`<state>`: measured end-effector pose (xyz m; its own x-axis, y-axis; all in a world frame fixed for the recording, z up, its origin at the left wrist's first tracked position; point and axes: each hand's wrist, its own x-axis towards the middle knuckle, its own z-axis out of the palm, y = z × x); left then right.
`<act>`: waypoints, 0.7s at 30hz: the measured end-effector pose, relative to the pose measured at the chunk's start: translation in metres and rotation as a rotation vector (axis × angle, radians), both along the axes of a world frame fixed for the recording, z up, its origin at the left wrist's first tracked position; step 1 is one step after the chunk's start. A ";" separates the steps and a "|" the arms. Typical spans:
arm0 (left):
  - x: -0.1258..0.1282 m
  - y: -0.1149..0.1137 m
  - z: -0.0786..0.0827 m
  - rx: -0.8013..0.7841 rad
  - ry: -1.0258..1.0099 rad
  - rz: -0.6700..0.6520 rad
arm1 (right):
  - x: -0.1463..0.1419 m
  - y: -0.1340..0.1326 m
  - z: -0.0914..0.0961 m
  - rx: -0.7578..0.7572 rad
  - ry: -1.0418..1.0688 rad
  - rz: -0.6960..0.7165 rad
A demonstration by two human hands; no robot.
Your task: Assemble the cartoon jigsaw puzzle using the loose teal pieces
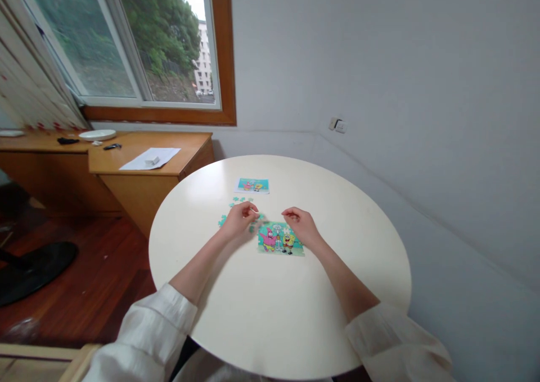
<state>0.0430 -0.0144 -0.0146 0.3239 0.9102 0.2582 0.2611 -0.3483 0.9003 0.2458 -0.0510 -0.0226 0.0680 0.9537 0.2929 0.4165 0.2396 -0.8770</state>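
Observation:
A partly assembled jigsaw puzzle (274, 246) with pink and yellow cartoon figures lies flat on the round table. My left hand (239, 220) is above the table at the puzzle's upper left, its thumb and forefinger pinching what looks like a small puzzle piece (255, 211), seen edge-on. Over the puzzle's upper right corner is my right hand (300, 224), fingertips pressed together. Whatever those fingers may hold is too small to make out. Loose teal puzzle pieces (222, 220) are scattered around my left hand, some partly hidden by it.
A reference picture card (252, 186) lies farther back on the white round table (270, 309). To the left stands a wooden desk (194, 145) with a paper sheet (164, 156), a small white box (152, 161) and a white plate (98, 135). A wall bounds the right side.

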 end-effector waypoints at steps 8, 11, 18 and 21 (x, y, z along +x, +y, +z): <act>0.018 -0.020 -0.001 -0.132 -0.159 -0.143 | -0.024 -0.018 0.009 -0.101 0.123 0.278; 0.019 -0.019 -0.003 -0.151 -0.179 -0.150 | -0.023 -0.017 0.006 -0.126 0.171 0.269; 0.018 -0.014 -0.009 -0.145 -0.180 -0.168 | -0.017 -0.010 0.003 -0.188 0.291 0.221; 0.019 -0.013 -0.013 -0.166 -0.175 -0.177 | -0.017 -0.010 0.004 -0.187 0.304 0.208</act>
<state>0.0616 -0.0275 -0.0272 0.4455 0.8778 0.1763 0.0454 -0.2188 0.9747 0.2293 -0.0611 -0.0186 -0.0751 0.9912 0.1094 0.0913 0.1161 -0.9890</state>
